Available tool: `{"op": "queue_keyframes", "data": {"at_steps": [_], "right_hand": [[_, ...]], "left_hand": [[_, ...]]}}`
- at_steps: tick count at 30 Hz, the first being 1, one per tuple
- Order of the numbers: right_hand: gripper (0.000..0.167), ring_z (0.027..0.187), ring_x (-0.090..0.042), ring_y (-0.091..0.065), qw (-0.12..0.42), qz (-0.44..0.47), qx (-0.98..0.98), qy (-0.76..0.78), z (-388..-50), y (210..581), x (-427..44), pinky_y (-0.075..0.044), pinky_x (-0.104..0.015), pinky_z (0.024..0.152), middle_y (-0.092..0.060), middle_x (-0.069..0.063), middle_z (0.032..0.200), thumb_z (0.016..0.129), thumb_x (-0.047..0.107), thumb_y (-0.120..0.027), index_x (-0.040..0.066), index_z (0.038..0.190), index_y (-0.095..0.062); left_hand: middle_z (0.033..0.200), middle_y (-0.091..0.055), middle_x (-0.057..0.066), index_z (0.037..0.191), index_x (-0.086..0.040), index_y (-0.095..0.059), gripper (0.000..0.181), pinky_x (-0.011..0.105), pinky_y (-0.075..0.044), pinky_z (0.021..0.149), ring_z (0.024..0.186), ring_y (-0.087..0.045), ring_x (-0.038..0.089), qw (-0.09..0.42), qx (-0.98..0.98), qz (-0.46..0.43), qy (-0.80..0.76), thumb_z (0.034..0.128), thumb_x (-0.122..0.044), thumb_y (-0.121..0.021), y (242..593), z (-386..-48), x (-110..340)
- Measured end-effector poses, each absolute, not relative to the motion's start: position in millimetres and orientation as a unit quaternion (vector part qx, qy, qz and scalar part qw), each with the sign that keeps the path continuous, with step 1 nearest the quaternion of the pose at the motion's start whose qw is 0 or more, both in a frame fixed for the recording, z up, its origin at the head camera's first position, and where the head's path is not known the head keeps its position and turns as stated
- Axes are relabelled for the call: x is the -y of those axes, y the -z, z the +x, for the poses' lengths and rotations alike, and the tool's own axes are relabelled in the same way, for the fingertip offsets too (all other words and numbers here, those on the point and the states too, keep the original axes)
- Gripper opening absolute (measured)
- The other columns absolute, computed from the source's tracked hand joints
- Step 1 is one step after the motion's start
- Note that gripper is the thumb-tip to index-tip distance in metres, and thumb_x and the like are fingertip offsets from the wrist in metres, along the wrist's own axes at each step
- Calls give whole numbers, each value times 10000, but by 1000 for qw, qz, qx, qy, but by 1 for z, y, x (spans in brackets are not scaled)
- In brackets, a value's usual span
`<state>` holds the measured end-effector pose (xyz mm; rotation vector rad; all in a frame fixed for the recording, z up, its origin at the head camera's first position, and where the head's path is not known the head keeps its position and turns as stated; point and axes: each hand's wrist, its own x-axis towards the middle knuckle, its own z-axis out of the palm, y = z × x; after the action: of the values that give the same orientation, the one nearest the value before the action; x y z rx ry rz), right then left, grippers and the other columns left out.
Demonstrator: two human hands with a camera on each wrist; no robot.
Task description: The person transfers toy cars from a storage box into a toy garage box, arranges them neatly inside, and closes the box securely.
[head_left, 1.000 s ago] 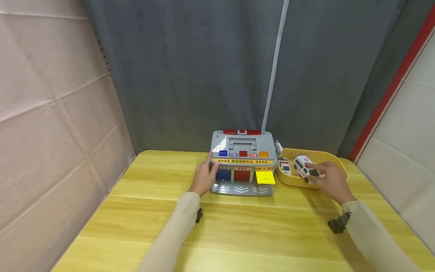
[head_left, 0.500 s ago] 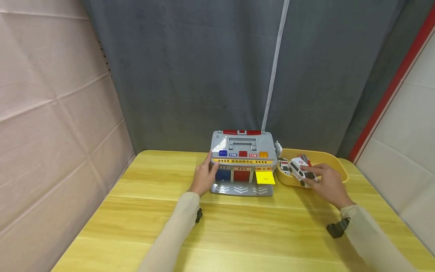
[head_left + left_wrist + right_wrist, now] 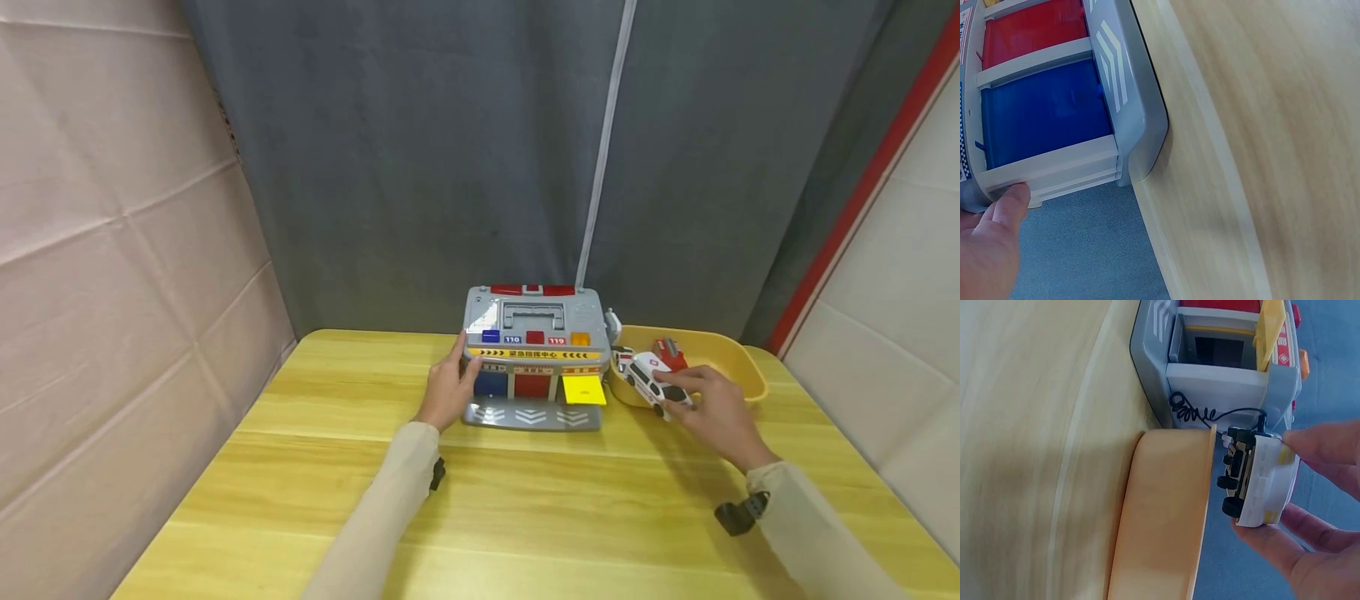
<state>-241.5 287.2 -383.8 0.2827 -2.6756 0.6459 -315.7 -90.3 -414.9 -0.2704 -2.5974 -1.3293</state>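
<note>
In the head view, a grey toy rescue station (image 3: 536, 342) stands at the back of the table, with blue and red garage doors. The yellow door (image 3: 583, 389) on its right bay is lifted, and the right wrist view shows that bay's dark inside. My left hand (image 3: 447, 390) rests against the station's left side; the left wrist view has a digit touching the side wall. My right hand (image 3: 716, 414) pinches a white toy ambulance (image 3: 651, 377) between thumb and fingers, tilted, over the near rim of the yellow bin. Its wheels (image 3: 1232, 481) show in the right wrist view.
The yellow bin (image 3: 723, 358) stands right of the station, holding a red toy vehicle (image 3: 670, 353) and a white toy car (image 3: 622, 357) partly hidden by the ambulance. A black coiled cord (image 3: 1194, 412) hangs at the station's right side. A dark curtain (image 3: 450, 167) hangs behind the table.
My right hand has moved left with the toy ambulance, from above the bin towards the station. The red toy vehicle in the bin has come into view. My left hand has stayed put.
</note>
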Motion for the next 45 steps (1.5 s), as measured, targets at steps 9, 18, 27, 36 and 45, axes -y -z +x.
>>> {"op": "queue_keyframes", "data": {"at_steps": [9, 18, 27, 36, 45], "right_hand": [[350, 934, -327, -618, 210, 122, 943, -228, -235, 389, -280, -441, -325, 679, -683, -204, 1100, 775, 67, -816, 62, 1123, -772], [353, 944, -310, -608, 198, 128, 941, -241, -230, 392, -272, -462, -256, 655, -666, -190, 1136, 786, 72, -806, 77, 1137, -768], [366, 922, -307, -642, 209, 150, 937, -237, -225, 399, -263, -544, -266, 652, -666, -187, 1111, 762, 51, -818, 82, 1124, -775], [359, 969, -303, -643, 200, 164, 934, -246, -223, 410, -253, -568, -256, 644, -686, -167, 1113, 761, 43, -813, 76, 1117, -776], [366, 963, -257, -625, 179, 160, 937, -254, -224, 416, -241, -552, -255, 669, -674, -137, 1111, 775, 61, -802, 97, 1138, -771]], "left_hand": [[1547, -477, 155, 1617, -167, -202, 659, 427, -420, 1181, 1401, -513, 310, 100, 881, -90, 453, 1061, -417, -454, 414, -316, 90], [1546, -480, 156, 1615, -161, -211, 660, 438, -425, 1179, 1395, -519, 310, 103, 882, -89, 451, 1060, -422, -455, 415, -316, 90], [1531, -500, 152, 1618, -189, -197, 655, 440, -434, 1174, 1376, -540, 302, 104, 882, -86, 451, 1061, -418, -455, 416, -316, 90], [1543, -487, 151, 1618, -174, -191, 657, 442, -440, 1169, 1376, -541, 303, 111, 880, -97, 451, 1063, -406, -454, 415, -315, 90], [1522, -508, 160, 1617, -167, -198, 660, 431, -448, 1163, 1363, -552, 307, 105, 879, -94, 455, 1061, -409, -458, 415, -315, 91]]}}
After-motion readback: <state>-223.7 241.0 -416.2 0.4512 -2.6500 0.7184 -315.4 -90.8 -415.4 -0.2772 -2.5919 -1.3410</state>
